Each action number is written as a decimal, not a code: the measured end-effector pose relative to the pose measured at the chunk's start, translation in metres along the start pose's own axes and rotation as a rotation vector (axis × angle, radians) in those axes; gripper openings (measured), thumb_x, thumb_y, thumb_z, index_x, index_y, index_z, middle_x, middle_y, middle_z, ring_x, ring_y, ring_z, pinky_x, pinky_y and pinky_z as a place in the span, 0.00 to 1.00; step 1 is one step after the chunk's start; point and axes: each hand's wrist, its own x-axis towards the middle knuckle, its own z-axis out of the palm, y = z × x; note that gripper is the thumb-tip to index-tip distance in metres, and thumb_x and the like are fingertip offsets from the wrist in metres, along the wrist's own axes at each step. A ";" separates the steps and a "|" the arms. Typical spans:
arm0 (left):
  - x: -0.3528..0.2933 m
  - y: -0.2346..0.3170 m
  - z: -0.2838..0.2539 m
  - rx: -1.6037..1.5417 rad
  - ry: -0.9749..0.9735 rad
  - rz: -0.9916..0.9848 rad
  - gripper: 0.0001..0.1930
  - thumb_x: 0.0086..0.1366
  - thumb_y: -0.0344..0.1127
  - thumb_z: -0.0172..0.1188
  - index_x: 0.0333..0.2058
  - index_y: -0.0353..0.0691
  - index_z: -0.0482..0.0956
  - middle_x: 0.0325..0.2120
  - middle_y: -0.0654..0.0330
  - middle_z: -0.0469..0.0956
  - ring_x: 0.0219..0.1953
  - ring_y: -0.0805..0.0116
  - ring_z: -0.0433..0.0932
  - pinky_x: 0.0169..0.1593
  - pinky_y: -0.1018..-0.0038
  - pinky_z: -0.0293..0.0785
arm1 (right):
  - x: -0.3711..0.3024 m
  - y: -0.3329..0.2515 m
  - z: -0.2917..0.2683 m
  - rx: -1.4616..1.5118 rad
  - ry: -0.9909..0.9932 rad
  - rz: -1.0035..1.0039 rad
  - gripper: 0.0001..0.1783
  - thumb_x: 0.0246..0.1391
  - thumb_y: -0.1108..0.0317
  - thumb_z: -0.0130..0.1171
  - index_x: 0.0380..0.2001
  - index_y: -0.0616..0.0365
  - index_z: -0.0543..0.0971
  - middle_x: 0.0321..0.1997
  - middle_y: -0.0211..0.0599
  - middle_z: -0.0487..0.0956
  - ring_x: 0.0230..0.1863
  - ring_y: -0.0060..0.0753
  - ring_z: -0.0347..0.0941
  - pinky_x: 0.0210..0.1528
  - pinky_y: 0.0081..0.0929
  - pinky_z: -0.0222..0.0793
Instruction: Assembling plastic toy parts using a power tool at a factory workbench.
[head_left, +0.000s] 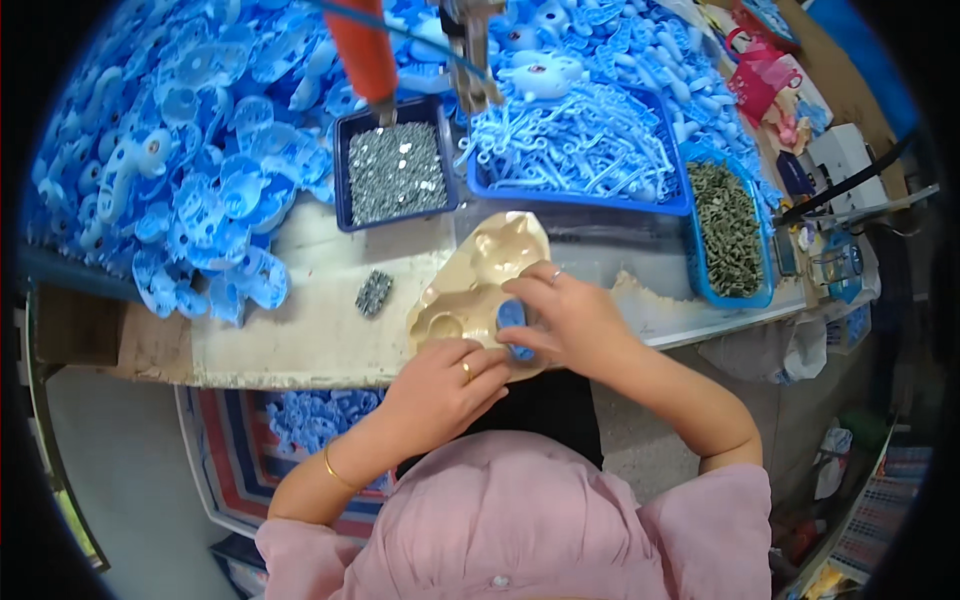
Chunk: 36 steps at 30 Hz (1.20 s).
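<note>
A beige moulded holder with rounded hollows lies on the table in front of me. In its right hollow sits a small blue plastic part. My right hand has closed its thumb and fingers around that part. At the holder's near edge is my left hand, its fingers curled together by the blue part. Whatever those fingers hold, if anything, is hidden. A small cluster of shiny metal pieces lies left of the holder.
Beyond the holder stand a dark blue tray of small metal pieces, a blue tray of thin blue plastic parts and a light blue basket of screws. Blue plastic shells are heaped left. An orange-handled tool hangs overhead.
</note>
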 end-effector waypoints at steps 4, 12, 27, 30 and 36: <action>-0.007 0.000 0.007 -0.019 -0.008 -0.033 0.11 0.58 0.33 0.68 0.40 0.42 0.81 0.45 0.61 0.80 0.44 0.58 0.79 0.46 0.64 0.76 | 0.063 0.058 -0.073 0.268 -0.100 0.363 0.13 0.58 0.61 0.65 0.32 0.62 0.84 0.25 0.32 0.82 0.26 0.21 0.76 0.29 0.27 0.72; 0.005 0.001 0.009 -0.062 0.017 -0.017 0.10 0.60 0.33 0.67 0.41 0.43 0.82 0.44 0.62 0.81 0.44 0.60 0.80 0.46 0.66 0.77 | 0.219 0.238 -0.100 -0.542 0.321 0.519 0.18 0.53 0.58 0.60 0.45 0.53 0.82 0.45 0.50 0.84 0.47 0.56 0.81 0.49 0.50 0.76; -0.070 -0.140 -0.125 0.661 0.618 -0.497 0.15 0.56 0.20 0.58 0.43 0.40 0.81 0.43 0.55 0.83 0.50 0.52 0.78 0.55 0.59 0.71 | 0.129 0.237 -0.137 0.580 0.465 0.422 0.21 0.66 0.58 0.58 0.52 0.64 0.76 0.40 0.37 0.80 0.41 0.28 0.81 0.44 0.24 0.79; -0.082 -0.174 -0.158 0.685 0.568 -0.614 0.17 0.58 0.21 0.55 0.45 0.40 0.82 0.46 0.54 0.82 0.53 0.51 0.76 0.58 0.60 0.70 | 0.088 0.150 -0.105 0.777 0.330 0.435 0.22 0.62 0.62 0.62 0.52 0.69 0.76 0.42 0.39 0.81 0.41 0.26 0.81 0.48 0.22 0.78; -0.109 -0.217 -0.201 0.539 0.146 -0.695 0.15 0.58 0.24 0.59 0.46 0.40 0.82 0.44 0.52 0.83 0.46 0.47 0.80 0.53 0.60 0.75 | 0.034 0.004 -0.042 0.708 -0.134 0.210 0.13 0.51 0.78 0.67 0.42 0.65 0.83 0.38 0.30 0.78 0.40 0.21 0.77 0.42 0.18 0.72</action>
